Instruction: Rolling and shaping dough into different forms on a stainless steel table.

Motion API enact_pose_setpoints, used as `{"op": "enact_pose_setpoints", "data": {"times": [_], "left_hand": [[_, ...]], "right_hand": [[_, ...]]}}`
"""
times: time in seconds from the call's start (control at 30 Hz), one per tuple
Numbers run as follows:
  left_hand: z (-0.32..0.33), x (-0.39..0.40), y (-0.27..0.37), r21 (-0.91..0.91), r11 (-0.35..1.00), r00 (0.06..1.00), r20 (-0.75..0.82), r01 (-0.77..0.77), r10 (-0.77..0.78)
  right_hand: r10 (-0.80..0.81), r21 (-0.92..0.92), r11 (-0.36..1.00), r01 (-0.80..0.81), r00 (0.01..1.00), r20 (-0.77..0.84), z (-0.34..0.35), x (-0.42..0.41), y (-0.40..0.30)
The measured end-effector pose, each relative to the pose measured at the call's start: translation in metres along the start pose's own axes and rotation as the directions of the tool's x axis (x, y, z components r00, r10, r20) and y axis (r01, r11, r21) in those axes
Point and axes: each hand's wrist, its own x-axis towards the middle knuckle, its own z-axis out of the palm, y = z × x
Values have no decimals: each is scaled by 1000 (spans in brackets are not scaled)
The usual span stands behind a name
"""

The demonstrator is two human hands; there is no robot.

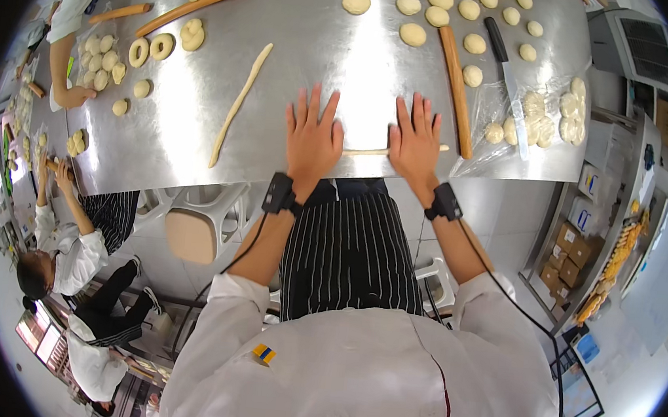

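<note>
A thin dough rope [366, 152] lies crosswise near the front edge of the steel table [303, 15]. Both my hands are palm down over it: my left hand [314, 138] at its left end, my right hand [416, 138] near its right end, which pokes out past the wrist side. The fingers of each hand are extended and grip nothing; what lies under the palms is hidden. Left of my left hand rests a second dough rope [240, 105], slanting away. To the right of my right hand is a wooden rolling pin [456, 94].
A knife [513, 99] lies across plastic film beside wrapped dough balls [535, 119]. Dough rounds [413, 35] cover the far right. At left are dough rings [138, 52], rolling pins [193, 10] and co-workers' arms [60, 65]. A stool [190, 236] stands below the table.
</note>
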Motion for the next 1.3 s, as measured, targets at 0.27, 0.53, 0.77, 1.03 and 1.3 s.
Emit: {"op": "enact_pose_setpoints", "data": {"times": [0.27, 0.53, 0.77, 1.03, 1.3], "left_hand": [[12, -4, -25, 29, 998, 997, -51, 56, -54], [9, -8, -19, 18, 996, 996, -15, 92, -91], [-8, 56, -53, -184, 978, 994, -27, 102, -109], [-16, -32, -13, -43, 984, 973, 147, -173, 177], [-8, -52, -22, -154, 988, 998, 64, 9, 1]], "right_hand": [[-36, 19, 999, 35, 999, 19, -7, 30, 14], [-60, 15, 998, 61, 997, -44, -16, 42, 19], [-91, 294, 949, 112, 992, -84, -19, 99, 40], [-258, 160, 960, 231, 950, 177, -74, 18, 56], [-247, 232, 957, 173, 906, 344, -91, 37, 67]]}}
